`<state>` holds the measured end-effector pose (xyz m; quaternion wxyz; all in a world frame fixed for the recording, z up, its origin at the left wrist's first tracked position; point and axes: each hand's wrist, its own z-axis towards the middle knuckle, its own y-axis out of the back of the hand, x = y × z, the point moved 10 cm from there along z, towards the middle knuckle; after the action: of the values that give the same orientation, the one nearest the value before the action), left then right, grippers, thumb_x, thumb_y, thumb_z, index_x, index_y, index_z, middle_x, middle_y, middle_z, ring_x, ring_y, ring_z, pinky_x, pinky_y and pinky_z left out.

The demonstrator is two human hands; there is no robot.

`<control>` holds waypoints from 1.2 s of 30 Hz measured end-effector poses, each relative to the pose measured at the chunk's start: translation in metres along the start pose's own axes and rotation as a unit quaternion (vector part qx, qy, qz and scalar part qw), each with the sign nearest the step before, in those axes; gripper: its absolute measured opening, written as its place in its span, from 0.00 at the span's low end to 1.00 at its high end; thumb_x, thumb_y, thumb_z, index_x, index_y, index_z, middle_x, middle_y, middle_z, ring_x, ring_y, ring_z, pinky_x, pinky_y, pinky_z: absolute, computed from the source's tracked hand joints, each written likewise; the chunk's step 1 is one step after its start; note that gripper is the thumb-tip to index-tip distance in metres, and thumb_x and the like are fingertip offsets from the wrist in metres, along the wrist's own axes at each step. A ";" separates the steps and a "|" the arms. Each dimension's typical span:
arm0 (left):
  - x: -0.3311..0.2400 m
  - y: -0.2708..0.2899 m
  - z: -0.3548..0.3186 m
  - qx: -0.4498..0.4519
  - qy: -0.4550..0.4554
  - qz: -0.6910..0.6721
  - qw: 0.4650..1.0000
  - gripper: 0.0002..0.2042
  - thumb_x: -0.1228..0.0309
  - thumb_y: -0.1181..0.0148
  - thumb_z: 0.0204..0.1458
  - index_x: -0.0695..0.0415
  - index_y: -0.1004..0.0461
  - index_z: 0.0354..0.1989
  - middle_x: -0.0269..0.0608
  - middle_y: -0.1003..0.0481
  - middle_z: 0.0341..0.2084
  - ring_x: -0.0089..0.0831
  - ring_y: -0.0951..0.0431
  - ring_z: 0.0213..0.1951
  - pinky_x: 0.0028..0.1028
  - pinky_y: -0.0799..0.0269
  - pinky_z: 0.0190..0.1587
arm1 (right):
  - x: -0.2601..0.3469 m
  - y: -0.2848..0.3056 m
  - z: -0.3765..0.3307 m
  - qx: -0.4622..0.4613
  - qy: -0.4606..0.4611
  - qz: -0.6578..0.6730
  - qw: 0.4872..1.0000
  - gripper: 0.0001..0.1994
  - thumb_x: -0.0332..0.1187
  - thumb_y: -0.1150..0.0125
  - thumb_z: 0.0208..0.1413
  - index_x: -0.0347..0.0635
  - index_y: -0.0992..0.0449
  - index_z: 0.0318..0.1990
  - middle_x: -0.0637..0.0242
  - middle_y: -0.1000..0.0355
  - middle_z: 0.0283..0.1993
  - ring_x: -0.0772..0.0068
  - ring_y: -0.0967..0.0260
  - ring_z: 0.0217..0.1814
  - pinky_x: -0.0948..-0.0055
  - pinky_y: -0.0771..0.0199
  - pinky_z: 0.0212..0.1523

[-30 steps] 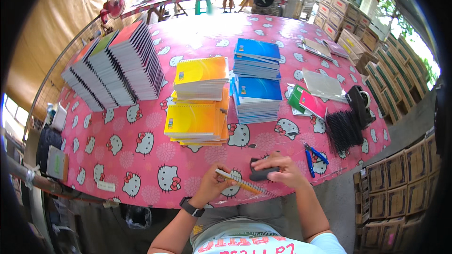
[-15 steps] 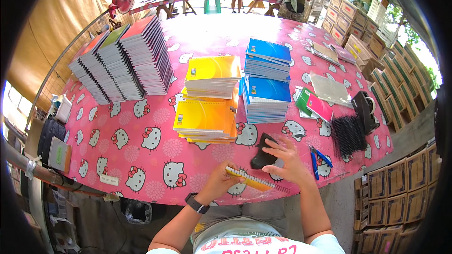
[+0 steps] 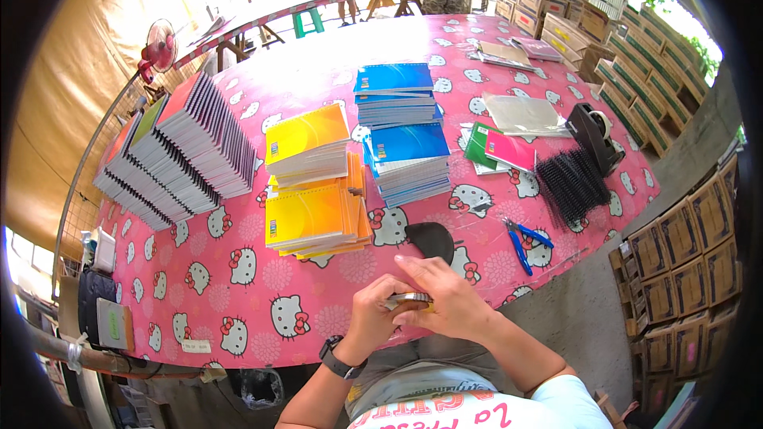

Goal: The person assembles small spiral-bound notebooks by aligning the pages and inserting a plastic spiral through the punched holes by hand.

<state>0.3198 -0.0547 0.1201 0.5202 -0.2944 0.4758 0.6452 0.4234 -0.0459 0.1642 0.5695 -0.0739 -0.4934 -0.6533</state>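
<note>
"Head view: what might go wrong with that small, thin paper notebook (image 3: 410, 299), pale-edged with a sliver of yellow?"

"It sits at the near rim of the pink, cat-patterned table cover (image 3: 494, 272), so I'd judge a loosened pinch could drop it towards the lap. Too much squeeze from both sides could bend it."

"Anything else in reach?"

"The flat, rounded, dark piece (image 3: 433, 240) lies just beyond the bare right hand (image 3: 447, 294); a careless outward sweep could shove it."

"And where's the notebook against the fingers?"

"Between both hands, seen edge-on. The bare left hand (image 3: 373, 306) pinches its left end. The right hand covers the other end, its fingers reaching over the far side, thumb on the near side; whether those actually grip or merely steady it, I cannot tell."
</note>
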 end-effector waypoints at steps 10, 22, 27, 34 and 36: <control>-0.003 0.007 0.000 -0.006 0.015 0.029 0.999 0.11 0.78 0.31 0.39 0.60 0.25 0.31 0.41 0.24 0.28 0.33 0.22 0.30 0.27 0.27 0.32 | 0.005 0.014 -0.005 -0.056 0.024 0.064 0.996 0.12 0.31 0.27 0.44 0.39 0.24 0.34 0.66 0.29 0.29 0.67 0.30 0.32 0.72 0.28 0.30; 0.033 0.045 -0.025 -0.071 0.120 -0.046 0.989 0.18 0.81 0.29 0.41 0.59 0.31 0.39 0.33 0.25 0.31 0.18 0.26 0.34 0.20 0.28 0.37 | 0.027 -0.042 0.013 0.161 0.111 0.008 0.981 0.15 0.29 0.37 0.50 0.35 0.30 0.45 0.57 0.29 0.40 0.56 0.31 0.43 0.65 0.28 0.42; 0.062 0.171 -0.082 -0.342 0.121 -0.089 0.928 0.14 0.78 0.37 0.50 0.59 0.34 0.44 0.38 0.28 0.38 0.21 0.27 0.40 0.23 0.29 0.43 | -0.004 -0.029 0.044 0.098 0.028 -0.048 0.994 0.30 0.39 0.33 0.48 0.37 0.35 0.57 0.52 0.36 0.59 0.52 0.40 0.61 0.55 0.41 0.60; 0.122 0.272 -0.161 -0.247 0.366 0.426 0.790 0.21 0.67 0.32 0.44 0.61 0.29 0.46 0.48 0.29 0.41 0.43 0.29 0.46 0.37 0.34 0.50 | -0.135 -0.011 0.000 0.076 -0.167 -0.177 0.967 0.28 0.35 0.32 0.46 0.45 0.33 0.57 0.54 0.34 0.53 0.50 0.38 0.58 0.57 0.34 0.55; 0.094 0.265 -0.132 -0.212 0.322 0.540 0.748 0.21 0.66 0.32 0.44 0.60 0.28 0.47 0.49 0.28 0.42 0.46 0.30 0.48 0.39 0.36 0.52 | -0.136 0.001 -0.002 0.050 -0.172 -0.162 0.970 0.24 0.32 0.33 0.46 0.45 0.30 0.53 0.54 0.33 0.50 0.48 0.36 0.55 0.57 0.31 0.52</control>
<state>0.0252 -0.1409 0.0704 -0.1749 -0.2819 0.5455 0.7696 0.4710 0.0444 0.0743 0.3660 -0.0760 -0.6212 -0.6888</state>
